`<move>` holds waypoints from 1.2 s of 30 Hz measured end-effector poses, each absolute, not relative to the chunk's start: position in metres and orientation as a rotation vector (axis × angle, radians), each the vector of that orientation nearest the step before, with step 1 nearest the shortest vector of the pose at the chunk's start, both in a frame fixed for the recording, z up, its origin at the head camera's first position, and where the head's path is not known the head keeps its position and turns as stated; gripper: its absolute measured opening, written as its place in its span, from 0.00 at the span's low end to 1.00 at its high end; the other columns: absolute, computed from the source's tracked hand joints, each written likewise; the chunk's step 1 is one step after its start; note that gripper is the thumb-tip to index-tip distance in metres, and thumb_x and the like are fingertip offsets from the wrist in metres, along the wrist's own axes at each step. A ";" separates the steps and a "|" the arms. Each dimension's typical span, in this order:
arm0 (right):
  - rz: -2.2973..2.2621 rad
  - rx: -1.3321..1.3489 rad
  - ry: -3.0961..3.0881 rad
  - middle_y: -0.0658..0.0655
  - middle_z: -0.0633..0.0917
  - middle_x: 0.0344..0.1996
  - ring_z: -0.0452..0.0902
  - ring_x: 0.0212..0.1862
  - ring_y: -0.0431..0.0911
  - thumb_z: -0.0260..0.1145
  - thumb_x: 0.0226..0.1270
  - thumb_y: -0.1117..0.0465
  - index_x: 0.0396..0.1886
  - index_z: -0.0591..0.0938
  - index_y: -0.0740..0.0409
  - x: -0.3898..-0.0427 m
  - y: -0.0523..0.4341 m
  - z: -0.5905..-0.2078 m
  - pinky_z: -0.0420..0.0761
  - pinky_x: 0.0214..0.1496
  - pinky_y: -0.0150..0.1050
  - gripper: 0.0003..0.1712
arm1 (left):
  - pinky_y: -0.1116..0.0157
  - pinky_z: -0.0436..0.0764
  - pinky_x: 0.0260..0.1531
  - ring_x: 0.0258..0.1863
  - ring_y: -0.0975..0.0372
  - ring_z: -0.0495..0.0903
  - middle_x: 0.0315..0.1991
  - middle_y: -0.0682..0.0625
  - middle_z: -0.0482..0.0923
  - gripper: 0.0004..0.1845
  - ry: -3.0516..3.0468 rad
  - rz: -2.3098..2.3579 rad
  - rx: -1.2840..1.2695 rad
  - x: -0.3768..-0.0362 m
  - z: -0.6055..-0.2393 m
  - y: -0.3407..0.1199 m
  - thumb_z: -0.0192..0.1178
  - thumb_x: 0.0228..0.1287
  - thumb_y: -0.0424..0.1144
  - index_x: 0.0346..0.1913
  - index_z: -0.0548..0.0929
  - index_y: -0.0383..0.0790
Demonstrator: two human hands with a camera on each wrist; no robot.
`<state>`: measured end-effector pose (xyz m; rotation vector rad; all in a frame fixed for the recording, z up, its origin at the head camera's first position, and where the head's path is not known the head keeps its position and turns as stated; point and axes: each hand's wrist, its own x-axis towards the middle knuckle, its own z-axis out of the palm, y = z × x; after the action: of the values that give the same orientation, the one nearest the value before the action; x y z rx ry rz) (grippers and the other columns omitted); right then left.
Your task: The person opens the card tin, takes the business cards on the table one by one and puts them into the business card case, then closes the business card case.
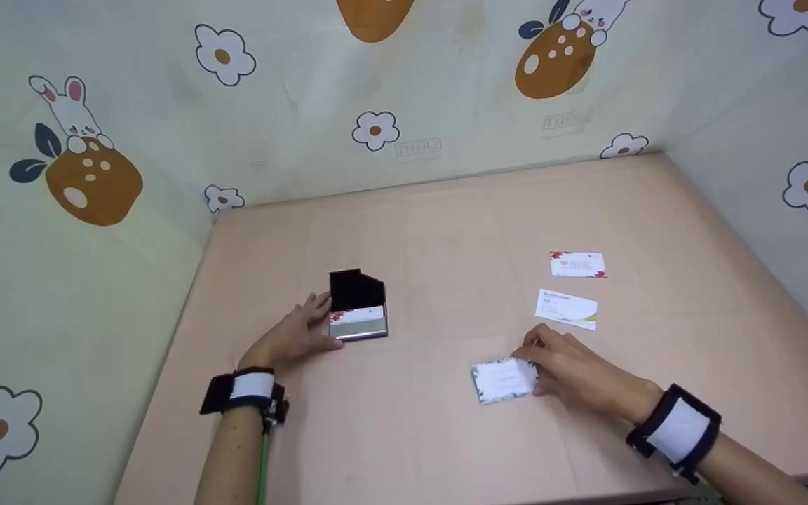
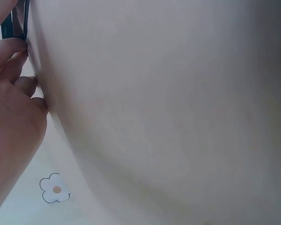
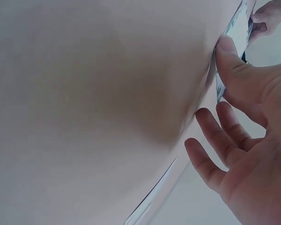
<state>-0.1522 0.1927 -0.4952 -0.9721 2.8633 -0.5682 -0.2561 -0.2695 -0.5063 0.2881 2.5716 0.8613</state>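
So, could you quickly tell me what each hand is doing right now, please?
Left hand: steadies the open card case, fingers against its side.
Right hand: pinches the edge of a leaf-bordered card on the table.
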 end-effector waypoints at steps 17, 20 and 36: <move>-0.778 -0.872 2.596 0.58 0.74 0.54 0.75 0.47 0.42 0.70 0.63 0.68 0.67 0.74 0.69 -0.152 0.192 -0.485 0.78 0.46 0.30 0.32 | 0.35 0.39 0.76 0.79 0.36 0.31 0.83 0.48 0.40 0.51 2.575 0.881 0.339 -0.257 -0.507 -0.272 0.70 0.59 0.54 0.79 0.54 0.42; -0.785 -0.847 2.578 0.56 0.74 0.53 0.74 0.47 0.42 0.71 0.63 0.64 0.69 0.72 0.70 -0.152 0.193 -0.487 0.77 0.47 0.29 0.35 | 0.35 0.39 0.76 0.79 0.35 0.32 0.83 0.47 0.40 0.52 2.574 0.879 0.334 -0.257 -0.506 -0.271 0.71 0.59 0.54 0.79 0.54 0.43; -0.650 -0.947 2.751 0.53 0.77 0.57 0.76 0.48 0.39 0.71 0.65 0.55 0.68 0.75 0.63 -0.151 0.190 -0.490 0.82 0.50 0.35 0.34 | 0.36 0.40 0.76 0.79 0.36 0.31 0.83 0.46 0.39 0.51 2.566 0.865 0.312 -0.257 -0.504 -0.268 0.70 0.60 0.53 0.79 0.53 0.43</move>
<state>-0.1513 0.1899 -0.4903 -0.9466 2.7507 -0.6501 -0.2572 -0.2684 -0.5042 0.3117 2.5661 0.8648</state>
